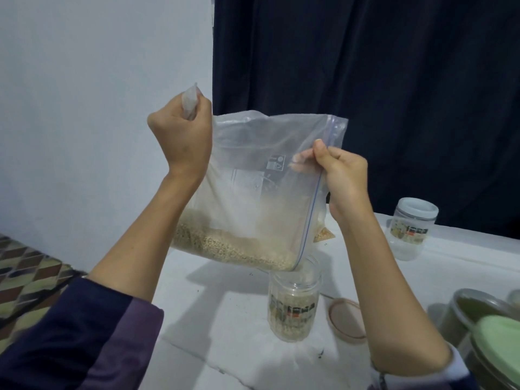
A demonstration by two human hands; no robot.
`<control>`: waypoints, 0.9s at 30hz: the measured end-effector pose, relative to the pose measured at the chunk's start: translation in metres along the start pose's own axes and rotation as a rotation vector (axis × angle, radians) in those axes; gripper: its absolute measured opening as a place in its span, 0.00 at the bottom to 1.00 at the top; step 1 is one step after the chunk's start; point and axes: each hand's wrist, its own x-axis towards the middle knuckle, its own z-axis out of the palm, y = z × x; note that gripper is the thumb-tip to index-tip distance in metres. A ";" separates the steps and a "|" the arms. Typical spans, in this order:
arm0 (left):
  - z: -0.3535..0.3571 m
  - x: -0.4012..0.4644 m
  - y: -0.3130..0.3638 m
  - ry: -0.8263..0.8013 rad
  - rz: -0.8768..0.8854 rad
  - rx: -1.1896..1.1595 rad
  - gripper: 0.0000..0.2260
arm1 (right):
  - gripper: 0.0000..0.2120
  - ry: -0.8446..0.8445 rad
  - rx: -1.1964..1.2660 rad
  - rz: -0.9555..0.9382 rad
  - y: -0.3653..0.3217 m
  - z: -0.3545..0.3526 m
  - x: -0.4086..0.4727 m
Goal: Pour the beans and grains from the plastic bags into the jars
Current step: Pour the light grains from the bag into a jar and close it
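A clear zip bag (pixel 261 175) with pale grains in its lower part hangs tilted above the white table (pixel 225 319). My left hand (pixel 183 136) grips the bag's upper left corner in a fist. My right hand (pixel 340 175) pinches the zip edge on the right side. The bag's lowest corner sits in the mouth of an open clear jar (pixel 294 302), which holds grains up to about its label. The jar's pinkish lid (pixel 347 319) lies flat on the table just right of it.
A second clear jar (pixel 412 229) with a white lid stands at the back right. Containers with green contents and a pale green lid (pixel 498 336) crowd the right edge. A dark curtain hangs behind; patterned floor shows at the left.
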 end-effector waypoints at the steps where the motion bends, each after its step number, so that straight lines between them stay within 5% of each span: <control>1: 0.000 0.000 0.001 0.000 0.006 0.007 0.20 | 0.13 0.018 0.000 0.002 -0.001 -0.001 0.000; 27: -0.008 0.023 -0.003 0.036 0.024 -0.007 0.20 | 0.13 0.029 0.104 -0.004 -0.010 0.017 -0.001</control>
